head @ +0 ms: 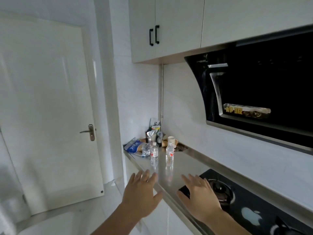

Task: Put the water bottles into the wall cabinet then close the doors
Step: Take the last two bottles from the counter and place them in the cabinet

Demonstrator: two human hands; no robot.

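Two small clear water bottles with red-and-white labels stand upright on the steel counter (183,167): the left bottle (154,156) and the right bottle (169,156). My left hand (141,194) is open, fingers spread, just short of the left bottle and touching nothing. My right hand (199,194) is also open, over the counter edge near the stove, below the right bottle. High above, the white wall cabinet (169,26) has both doors shut, with two black handles (154,35) side by side.
A black range hood (257,92) juts out at the right, above a black gas stove (237,200). Clutter fills the counter's far corner: a blue bag (133,146), pouches and stacked paper cups (171,140). A white door (50,107) stands at left.
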